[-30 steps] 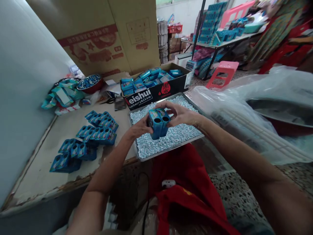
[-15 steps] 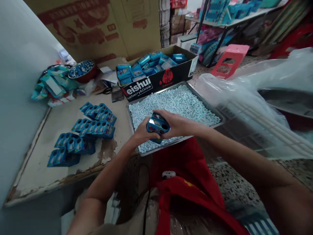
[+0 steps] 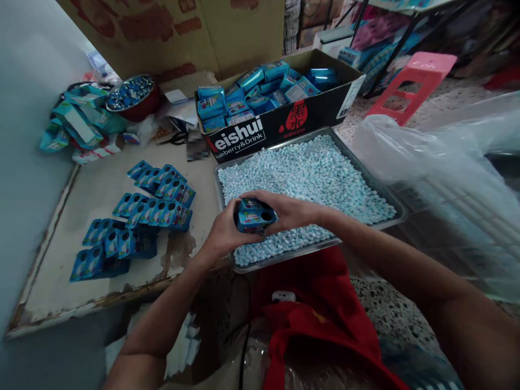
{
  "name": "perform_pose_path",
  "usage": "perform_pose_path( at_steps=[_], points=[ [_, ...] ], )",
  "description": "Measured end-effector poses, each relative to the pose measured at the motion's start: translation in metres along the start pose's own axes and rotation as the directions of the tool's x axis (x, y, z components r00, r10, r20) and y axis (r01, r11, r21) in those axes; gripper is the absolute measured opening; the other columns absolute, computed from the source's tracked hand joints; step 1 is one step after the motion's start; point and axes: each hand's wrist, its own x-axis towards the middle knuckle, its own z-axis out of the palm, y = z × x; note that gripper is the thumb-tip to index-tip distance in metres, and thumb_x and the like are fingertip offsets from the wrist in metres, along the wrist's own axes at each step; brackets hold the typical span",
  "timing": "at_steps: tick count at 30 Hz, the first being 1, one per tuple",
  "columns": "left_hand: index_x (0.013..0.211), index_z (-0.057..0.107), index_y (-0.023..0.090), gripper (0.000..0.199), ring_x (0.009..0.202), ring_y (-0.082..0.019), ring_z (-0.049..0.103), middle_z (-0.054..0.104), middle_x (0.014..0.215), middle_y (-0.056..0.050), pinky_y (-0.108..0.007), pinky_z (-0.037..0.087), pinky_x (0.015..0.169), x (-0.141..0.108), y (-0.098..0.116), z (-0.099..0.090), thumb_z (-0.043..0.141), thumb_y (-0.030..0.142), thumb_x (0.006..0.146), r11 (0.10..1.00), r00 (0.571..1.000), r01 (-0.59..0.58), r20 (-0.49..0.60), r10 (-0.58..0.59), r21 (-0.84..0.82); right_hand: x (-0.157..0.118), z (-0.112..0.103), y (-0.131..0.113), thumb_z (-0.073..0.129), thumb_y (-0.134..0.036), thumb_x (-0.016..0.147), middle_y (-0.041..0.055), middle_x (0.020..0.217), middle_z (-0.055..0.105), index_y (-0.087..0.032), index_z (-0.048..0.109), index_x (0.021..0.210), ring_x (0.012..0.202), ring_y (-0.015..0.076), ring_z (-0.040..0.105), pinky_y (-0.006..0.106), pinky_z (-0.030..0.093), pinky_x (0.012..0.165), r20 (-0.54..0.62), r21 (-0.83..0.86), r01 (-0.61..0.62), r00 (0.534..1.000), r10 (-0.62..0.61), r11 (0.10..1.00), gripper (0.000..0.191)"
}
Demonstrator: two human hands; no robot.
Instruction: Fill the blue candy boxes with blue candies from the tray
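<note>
Between my two hands are small blue printed boxes (image 3: 255, 218), gripped together above the near left part of a metal tray (image 3: 400, 211). My left hand (image 3: 225, 230) wraps round their left side, thumb along the front. From the right, my right hand (image 3: 286, 210) closes on them, fingers over the back. A dark round spot shows on the front box. How many I hold is partly hidden by my fingers. Under them, small pale blue and white pellets (image 3: 284, 173) fill the tray.
Rows of similar blue boxes (image 3: 140, 211) stand on the table (image 3: 97, 187) at left. Behind the tray, a black carton (image 3: 280, 122) holds blue packets. A red bowl (image 3: 132, 100) and scissors (image 3: 176, 138) lie beyond. Plastic sheeting (image 3: 426, 151) and a pink stool (image 3: 412, 86) are at right.
My hands have shifted slightly left with the blue boxes, which are now turned more level. The view has tipped down and moved closer to the tray.
</note>
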Motion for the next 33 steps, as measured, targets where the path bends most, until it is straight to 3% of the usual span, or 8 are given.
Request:
perform_pose_path(
  at_steps=[2,8,12,16,21,28,30,33],
  points=[
    [0.123,0.064,0.023,0.086,0.114,-0.038,0.075,0.078,0.117,-0.008,-0.049,0.063,0.099,0.006,-0.005,-0.012,0.106,0.058,0.056,1.000,0.995,-0.006,-0.101,0.006,-0.003,0.020,-0.032,0.024,0.094,-0.051,0.086,0.0133,0.157,0.062,-0.027,0.056,0.164,0.144,0.0367,0.059,0.053,0.053,0.123,-0.008,-0.139,0.000,1.000,-0.001,0.990,0.090],
    [0.114,0.067,0.025,0.083,0.109,-0.037,0.077,0.077,0.109,-0.006,-0.048,0.069,0.093,0.010,-0.014,-0.056,0.110,0.053,0.048,0.994,0.949,0.063,-0.303,-0.086,-0.086,0.073,-0.103,0.116,0.047,-0.050,0.117,0.0231,0.150,0.064,-0.012,0.069,0.153,0.140,0.0403,0.059,0.060,0.048,0.125,-0.388,-0.560,-0.336,0.914,0.118,0.757,0.056],
    [0.117,0.067,0.027,0.080,0.109,-0.039,0.077,0.077,0.110,-0.008,-0.050,0.069,0.089,0.012,-0.019,-0.072,0.107,0.057,0.055,0.991,0.912,0.135,-0.390,-0.123,0.002,0.091,-0.097,0.143,0.036,-0.066,0.117,0.0232,0.148,0.063,-0.013,0.070,0.148,0.141,0.0445,0.052,0.063,0.044,0.126,-0.293,-0.684,-0.319,0.944,0.153,0.656,0.070],
    [0.115,0.068,0.028,0.072,0.113,-0.042,0.075,0.075,0.108,-0.008,-0.050,0.064,0.096,0.027,-0.009,-0.080,0.106,0.054,0.060,0.932,0.924,0.097,-0.379,0.046,0.351,0.105,-0.080,0.144,0.050,-0.083,0.106,0.0223,0.150,0.059,-0.018,0.068,0.142,0.146,0.0496,0.043,0.069,0.037,0.129,-0.338,-0.656,-0.370,0.923,0.183,0.657,0.076],
    [0.124,0.068,0.023,0.072,0.121,-0.045,0.071,0.074,0.121,-0.012,-0.056,0.059,0.107,0.064,0.012,-0.074,0.102,0.043,0.064,0.833,0.976,0.010,-0.186,0.112,0.553,0.117,-0.049,0.129,0.065,-0.053,0.108,0.0171,0.154,0.061,-0.021,0.070,0.132,0.143,0.0471,0.047,0.069,0.044,0.119,-0.321,-0.721,-0.384,0.923,0.212,0.577,0.040],
    [0.101,0.073,0.026,0.071,0.113,-0.052,0.071,0.074,0.102,-0.013,-0.058,0.061,0.095,0.096,0.006,-0.063,0.108,0.046,0.043,0.884,0.996,-0.044,-0.047,0.075,0.466,0.076,-0.063,0.099,0.080,-0.025,0.089,0.0128,0.108,0.080,-0.021,0.082,0.090,0.121,0.0419,0.069,0.063,0.050,0.112,-0.171,-0.671,-0.383,0.913,0.370,0.634,0.005],
    [0.091,0.073,0.027,0.068,0.110,-0.051,0.071,0.073,0.093,-0.012,-0.054,0.061,0.090,0.103,0.002,-0.059,0.109,0.044,0.036,0.894,0.998,-0.051,0.003,0.056,0.444,0.044,-0.085,0.092,0.087,-0.035,0.085,0.0085,0.095,0.080,-0.025,0.084,0.086,0.108,0.0370,0.072,0.059,0.053,0.110,-0.148,-0.549,-0.395,0.913,0.380,0.736,0.011],
    [0.077,0.071,0.028,0.066,0.099,-0.045,0.074,0.071,0.082,-0.008,-0.045,0.061,0.083,0.113,-0.001,-0.052,0.108,0.036,0.023,0.901,0.996,-0.075,0.072,0.049,0.428,-0.014,-0.118,0.089,0.077,-0.061,0.095,0.0061,0.115,0.082,-0.030,0.088,0.112,0.120,0.0357,0.071,0.056,0.053,0.116,-0.270,-0.370,-0.357,0.925,0.268,0.858,0.036]
  ],
)
